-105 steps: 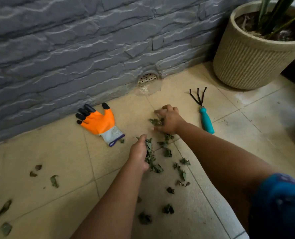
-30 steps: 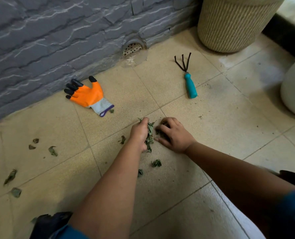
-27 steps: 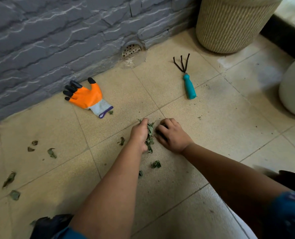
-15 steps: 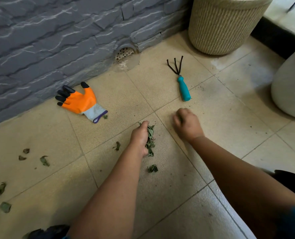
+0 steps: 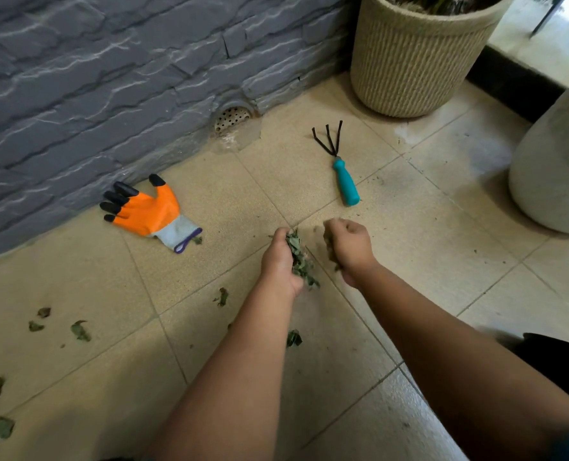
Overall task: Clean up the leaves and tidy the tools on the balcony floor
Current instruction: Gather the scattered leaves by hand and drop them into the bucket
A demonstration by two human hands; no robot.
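The left hand (image 5: 281,261) clutches a bunch of dry, crumpled green leaves (image 5: 300,259); the right hand (image 5: 349,249) beside it is curled, apparently around more leaf scraps.

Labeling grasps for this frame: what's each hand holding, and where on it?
Left hand grips a bunch of dry leaves, fingers curled round the clump. Right hand is curled round a few leaves, mostly hidden in the fist.
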